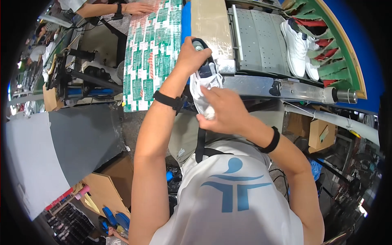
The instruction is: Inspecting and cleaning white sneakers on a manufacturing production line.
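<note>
A white sneaker (196, 92) with a dark navy lining and white laces is held up in front of me, its heel away from me and its toe toward my body. My left hand (192, 58) is closed around the heel and collar, with the thumb reaching over the opening. At the toe end, my right hand (226, 109) grips the shoe, its fingers over the front and its thumb by the toe tip. The right hand hides part of the toe and the side of the shoe.
Two more white sneakers (297, 51) lie on a grey slatted conveyor (257, 41) before an opening with green and red flaps (328, 53). A metal rail (261, 86) edges it. Left stands a table covered in green-and-white tape (139, 77); a co-worker's hand (138, 8) rests on it.
</note>
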### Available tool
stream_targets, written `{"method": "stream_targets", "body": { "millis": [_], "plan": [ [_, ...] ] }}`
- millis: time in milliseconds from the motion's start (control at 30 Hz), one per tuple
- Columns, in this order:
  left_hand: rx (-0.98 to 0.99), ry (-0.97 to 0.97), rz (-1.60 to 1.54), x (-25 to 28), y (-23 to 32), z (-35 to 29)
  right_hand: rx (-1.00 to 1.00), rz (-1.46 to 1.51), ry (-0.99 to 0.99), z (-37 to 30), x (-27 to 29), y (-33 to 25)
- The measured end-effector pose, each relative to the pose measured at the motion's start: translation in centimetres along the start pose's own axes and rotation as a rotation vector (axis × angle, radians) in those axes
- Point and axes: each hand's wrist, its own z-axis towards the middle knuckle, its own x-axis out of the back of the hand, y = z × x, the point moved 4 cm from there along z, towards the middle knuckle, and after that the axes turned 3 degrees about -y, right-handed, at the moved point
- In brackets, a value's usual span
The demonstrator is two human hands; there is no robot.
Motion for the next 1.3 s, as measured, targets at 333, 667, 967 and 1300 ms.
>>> {"method": "stream_targets", "body": {
  "millis": [333, 667, 967, 1300],
  "plan": [
    [0.037, -0.251, -0.326, 1.7, 0.5, -1.0, -0.386, 0.381, 0.127, -3.8, 3.7, 5.7],
    [-0.132, 0.294, -0.019, -0.7, -1.2, -14.5, -0.440, 0.392, 0.067, -2.6, -4.1, 3.3],
    [0.184, 0.222, 0.034, 11.9, -7.6, -5.3, -0.326, 0.312, 0.103, -1.3, -0.2, 8.3],
    [-0.123, -0.017, 0.308, 18.8, -8.6, 24.4, -0.197, -0.307, 0.224, -5.0, 3.1, 16.9]
  ]
}}
